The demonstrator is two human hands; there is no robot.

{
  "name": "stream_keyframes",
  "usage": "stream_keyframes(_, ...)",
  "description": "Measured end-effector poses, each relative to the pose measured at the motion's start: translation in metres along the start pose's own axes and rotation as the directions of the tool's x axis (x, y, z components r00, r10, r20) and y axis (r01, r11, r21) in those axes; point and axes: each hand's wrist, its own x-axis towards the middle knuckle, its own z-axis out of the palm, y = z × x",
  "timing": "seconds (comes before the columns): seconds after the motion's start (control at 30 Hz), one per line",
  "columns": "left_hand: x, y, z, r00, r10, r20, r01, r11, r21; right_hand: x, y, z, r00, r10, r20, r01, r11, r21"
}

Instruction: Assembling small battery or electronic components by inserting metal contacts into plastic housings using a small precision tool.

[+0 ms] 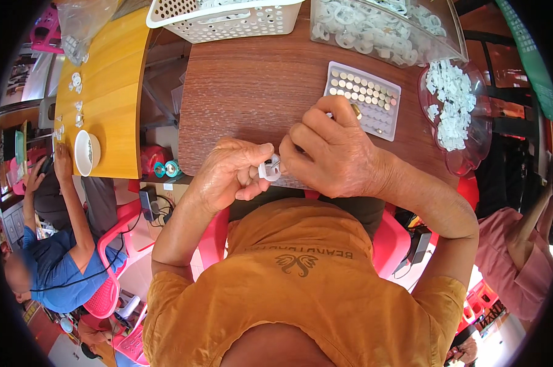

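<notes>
My left hand (pixel 227 173) is closed around a small white plastic part (pixel 269 170), pinched by thumb and fingers just over the table's near edge. Close against its right side, my right hand (pixel 334 150) is curled, its fingertips at the part. What those fingertips hold is mostly hidden. A shiny gold-coloured piece (pixel 356 111) shows at the knuckle side of my right hand; I cannot tell whether it is gripped. Just beyond that hand lies a pale tray (pixel 383 131) with rows of small round gold and silver metal cells (pixel 363 88).
A white perforated basket (pixel 240 24) and a clear bin (pixel 435 52) of translucent plastic parts stand at the back. A pinkish clear bowl (pixel 481 116) holds white pieces at right. On the yellow table (pixel 114 79) are a white cup (pixel 87 154) and a seated person's hand (pixel 62 162).
</notes>
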Motion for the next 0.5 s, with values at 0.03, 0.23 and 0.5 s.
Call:
stream_keyframes(0.03, 0.000, 0.000, 0.000, 1.000, -0.014, -0.028, 0.014, 1.000, -0.001, 0.000, -0.001, 0.000, 1.000, -0.022, 0.012, 0.022, 1.000, -0.017)
stream_keyframes(0.23, -0.002, 0.002, 0.007, 0.997, -0.022, -0.079, 0.020, 1.000, -0.020, -0.001, -0.011, -0.007, 0.991, -0.104, 0.084, 0.114, 0.985, -0.131)
stream_keyframes(0.5, 0.002, -0.003, 0.009, 0.996, -0.039, -0.080, 0.043, 0.998, 0.040, 0.001, -0.007, -0.004, 0.988, -0.105, 0.110, 0.106, 0.994, -0.007)
